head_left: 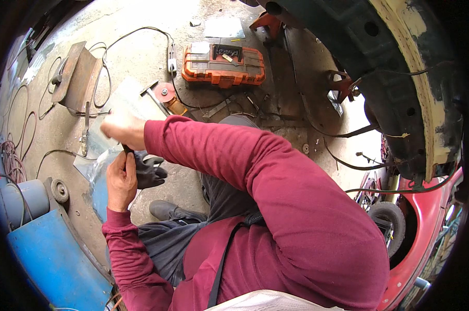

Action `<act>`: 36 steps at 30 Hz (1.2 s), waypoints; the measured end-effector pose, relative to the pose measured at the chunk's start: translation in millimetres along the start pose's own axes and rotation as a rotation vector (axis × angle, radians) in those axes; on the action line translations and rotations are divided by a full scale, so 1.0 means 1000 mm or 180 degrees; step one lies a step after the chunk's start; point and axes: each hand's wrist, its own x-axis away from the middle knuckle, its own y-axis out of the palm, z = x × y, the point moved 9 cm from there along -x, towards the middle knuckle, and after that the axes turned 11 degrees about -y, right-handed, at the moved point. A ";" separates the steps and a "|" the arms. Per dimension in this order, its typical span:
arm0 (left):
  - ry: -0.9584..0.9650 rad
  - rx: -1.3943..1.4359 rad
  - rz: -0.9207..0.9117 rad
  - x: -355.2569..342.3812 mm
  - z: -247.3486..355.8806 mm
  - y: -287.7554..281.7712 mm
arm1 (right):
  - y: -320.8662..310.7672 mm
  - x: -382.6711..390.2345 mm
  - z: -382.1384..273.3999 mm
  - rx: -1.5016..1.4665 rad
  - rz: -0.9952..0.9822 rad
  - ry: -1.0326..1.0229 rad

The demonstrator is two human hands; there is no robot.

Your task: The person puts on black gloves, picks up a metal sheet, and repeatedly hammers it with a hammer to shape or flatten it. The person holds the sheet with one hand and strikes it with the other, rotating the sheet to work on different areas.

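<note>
My left hand (121, 181) is closed, with thumb and fingers pinched on a black work glove (151, 173). The glove's fingers hang out to the right of it. Just above, my right hand (124, 129) reaches across to the left and is smeared by motion, so its fingers do not show clearly. The dark upper end of the glove lies between the two hands. Close by on the floor are an angle grinder with a red disc (164, 92) and a hammer-like tool (152, 93). A sheet of clear or pale material (141, 101) lies behind my right hand.
An orange and grey toolbox (224, 65) stands ahead. A rusty steel channel (79, 78) and looping cables sit at left. A blue panel (58, 259) is at lower left. Vehicle bodywork (385, 57) overhangs the right side, above red stands (339, 85).
</note>
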 end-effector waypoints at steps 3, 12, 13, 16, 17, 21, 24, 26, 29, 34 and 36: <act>-0.0133 0.0753 -0.0196 -0.002 0.001 -0.005 | -0.006 -0.009 -0.048 0.1907 -0.0843 -0.2419; 0.0308 0.0437 -0.0006 0.001 0.043 -0.012 | -0.013 -0.005 -0.029 0.1299 -0.0423 -0.2651; 0.0225 0.0542 -0.0104 0.002 0.046 -0.006 | -0.011 -0.011 -0.018 0.1089 -0.0560 -0.2386; 0.0173 0.0417 -0.0070 0.004 0.040 -0.001 | 0.006 -0.003 -0.009 0.2242 -0.1123 -0.3365; 0.0171 0.0520 -0.0201 0.004 0.036 0.007 | 0.009 0.010 0.014 0.3864 -0.1336 -0.4845; 0.0408 0.0242 -0.0207 0.013 0.032 0.005 | 0.013 0.007 0.057 0.5531 -0.0821 -0.5421; 0.0721 0.0221 0.0029 0.019 0.024 0.012 | -0.005 -0.016 0.038 0.2456 -0.1259 -0.3318; 0.0916 0.0191 0.0065 0.024 0.033 0.013 | 0.002 -0.035 0.083 -0.0359 -0.1708 -0.0682; 0.0613 0.0276 -0.0212 0.028 0.021 0.030 | 0.014 -0.017 0.074 0.0547 -0.1674 -0.0564; 0.0601 0.0081 -0.0145 0.028 0.027 0.028 | 0.007 -0.058 0.082 -0.0216 -0.0596 -0.0185; 0.0704 0.0192 -0.0049 0.030 0.031 0.028 | 0.022 -0.053 0.056 -0.0712 -0.1515 -0.0563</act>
